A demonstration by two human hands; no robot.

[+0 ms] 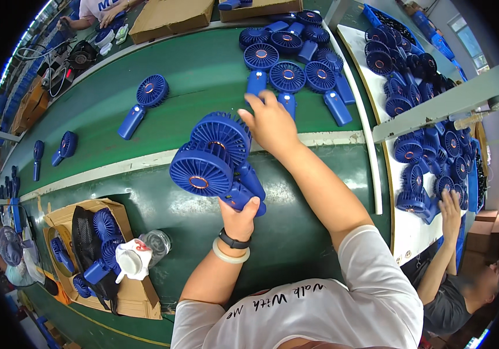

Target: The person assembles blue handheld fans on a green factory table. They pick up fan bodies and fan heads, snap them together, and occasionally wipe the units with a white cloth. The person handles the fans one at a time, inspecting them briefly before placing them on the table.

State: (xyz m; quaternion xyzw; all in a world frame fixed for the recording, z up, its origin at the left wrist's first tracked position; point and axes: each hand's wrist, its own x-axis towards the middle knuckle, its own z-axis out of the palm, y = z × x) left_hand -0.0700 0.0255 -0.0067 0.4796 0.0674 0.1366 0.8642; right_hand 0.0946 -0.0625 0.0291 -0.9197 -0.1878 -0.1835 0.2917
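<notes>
My left hand grips two blue handheld fans by their handles, heads stacked above the green conveyor belt. On that wrist sit a black watch and a pale bangle. My right hand reaches forward, its fingers touching the handle of a blue fan at the near edge of a cluster of blue fans lying on the belt.
Single blue fans lie along the belt to the left. A cardboard box with fans, a black bag and a clear bottle sits at lower left. A white table at right holds many fans; another person's hand rests there. Cardboard boxes stand beyond.
</notes>
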